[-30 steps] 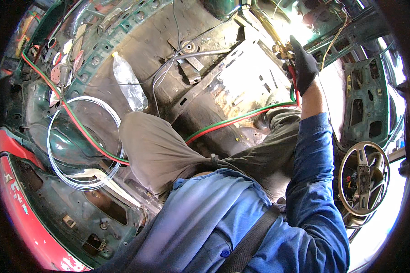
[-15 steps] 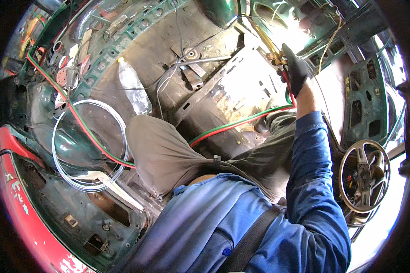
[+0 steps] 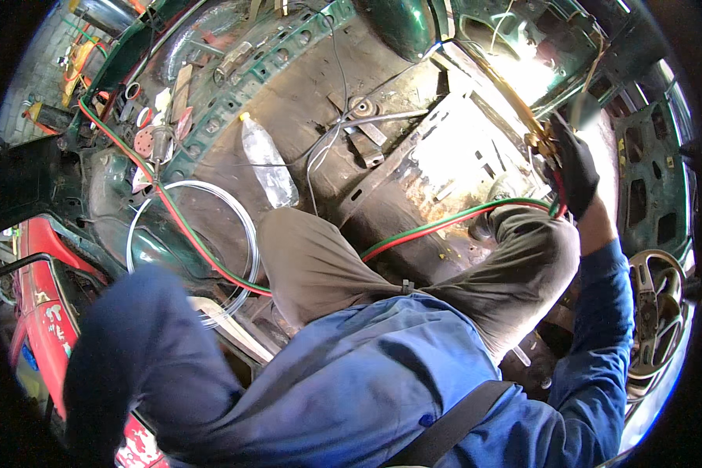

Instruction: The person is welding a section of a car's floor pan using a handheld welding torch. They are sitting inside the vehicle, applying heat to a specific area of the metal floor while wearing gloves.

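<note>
In a dark glove, my right hand (image 3: 577, 170) is wrapped round a brass gas torch (image 3: 540, 143). The torch's long tube points up and left, toward a brightly lit patch of metal at the top. From the torch's lower end, a pair of red and green hoses (image 3: 452, 222) runs over my right knee and on to the left. My left sleeve (image 3: 152, 335) is bent and blurred at the lower left. The left hand itself does not show.
I sit inside a stripped car body. A clear plastic bottle (image 3: 268, 160) lies on the bare floor (image 3: 288, 86), near a coil of silvery wire (image 3: 251, 226). Loose cables cross a metal bracket (image 3: 365, 147). A steering wheel (image 3: 636, 316) stands at the right, a red panel (image 3: 45, 292) at the left.
My left arm has come into view at the lower left. My right hand, still around the torch, has shifted right and down in the picture, and the whole view has swung.
</note>
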{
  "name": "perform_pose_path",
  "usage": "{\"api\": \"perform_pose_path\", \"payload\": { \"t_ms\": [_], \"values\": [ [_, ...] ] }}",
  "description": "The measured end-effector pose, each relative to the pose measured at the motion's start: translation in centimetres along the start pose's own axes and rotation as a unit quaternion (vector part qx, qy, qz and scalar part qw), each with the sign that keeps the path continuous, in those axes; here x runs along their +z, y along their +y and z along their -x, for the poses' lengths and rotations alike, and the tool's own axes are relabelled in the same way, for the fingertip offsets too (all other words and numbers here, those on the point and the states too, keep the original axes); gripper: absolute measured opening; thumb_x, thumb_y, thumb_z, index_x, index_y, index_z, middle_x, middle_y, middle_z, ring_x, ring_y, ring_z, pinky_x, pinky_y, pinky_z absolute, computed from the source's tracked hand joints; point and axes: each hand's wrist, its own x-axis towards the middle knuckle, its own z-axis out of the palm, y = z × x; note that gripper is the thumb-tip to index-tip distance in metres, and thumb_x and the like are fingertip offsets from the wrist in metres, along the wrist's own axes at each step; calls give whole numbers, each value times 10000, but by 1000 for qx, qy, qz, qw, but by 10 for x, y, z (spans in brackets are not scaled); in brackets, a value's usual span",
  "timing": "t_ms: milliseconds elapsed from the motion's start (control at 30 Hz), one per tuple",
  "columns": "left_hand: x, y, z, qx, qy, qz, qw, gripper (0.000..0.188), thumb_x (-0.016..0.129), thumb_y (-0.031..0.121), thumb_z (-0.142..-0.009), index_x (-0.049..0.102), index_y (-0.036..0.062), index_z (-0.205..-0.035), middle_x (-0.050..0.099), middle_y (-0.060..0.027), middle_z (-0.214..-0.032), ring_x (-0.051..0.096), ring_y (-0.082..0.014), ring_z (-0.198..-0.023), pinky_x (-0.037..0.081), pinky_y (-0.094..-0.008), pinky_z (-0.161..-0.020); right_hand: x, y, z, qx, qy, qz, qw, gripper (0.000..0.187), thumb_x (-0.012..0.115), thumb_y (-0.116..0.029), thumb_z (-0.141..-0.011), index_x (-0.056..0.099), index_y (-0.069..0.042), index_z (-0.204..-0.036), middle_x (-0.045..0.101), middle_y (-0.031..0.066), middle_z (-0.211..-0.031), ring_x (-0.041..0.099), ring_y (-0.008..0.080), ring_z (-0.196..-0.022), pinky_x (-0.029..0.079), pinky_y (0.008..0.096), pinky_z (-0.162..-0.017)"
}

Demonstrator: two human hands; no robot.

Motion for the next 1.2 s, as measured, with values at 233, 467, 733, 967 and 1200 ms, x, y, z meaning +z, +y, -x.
{"api": "perform_pose_path", "payload": {
  "t_ms": [233, 467, 733, 967, 1200],
  "values": [
    [3, -33, 36, -76, 1, 80, 994, 358, 702, 369, -970, 741, 50, -1128, 770, -94, -948, 636, -163, -596, 495, -272, -564, -22, -21, 11, 43, 22, -12, 999, 408, 523, -373, -1104, 679, -52, -1300, 628, -41, -810, 562, 65, -587, 426, 226, -490],
    [18, -17, -29, -80, -23, 142, 986, 340, 719, 350, -960, 749, 51, -1120, 767, -94, -944, 646, -170, -611, 502, -273, -578, -97, 1, -17, -38, -70, 173, 982, 461, 511, -325, -1121, 631, 60, -1345, 727, 108, -1082, 647, 200, -876, 520, 355, -809],
    [51, -2, -169, -78, -54, 213, 972, 321, 738, 329, -948, 757, 52, -1110, 764, -95, -940, 658, -177, -627, 510, -274, -595, -76, 58, -55, -397, -50, 517, 757, 522, 466, -351, -1116, 595, 66, -1400, 696, 152, -1042, 658, 220, -889, 532, 375, -829],
    [73, 20, -288, -92, -29, 222, 970, 305, 754, 310, -938, 765, 53, -1101, 761, -95, -936, 668, -183, -642, 517, -276, -610, -75, 133, -114, -168, -134, 251, 944, 557, 564, -207, -1054, 441, -19, -1564, 596, 275, -1423, 644, 428, -1196, 516, 501, -1009],
    [149, -97, -466, -108, -5, -23, 994, 431, 759, 370, -941, 732, 31, -1206, 761, -157, -1122, 723, -236, -1015, 546, -357, -913, -75, 167, -154, -322, -79, 424, 843, 616, 614, -107, -1009, 414, -2, -1582, 614, 246, -1428, 651, 383, -1194, 517, 451, -1011]
  ]
}}
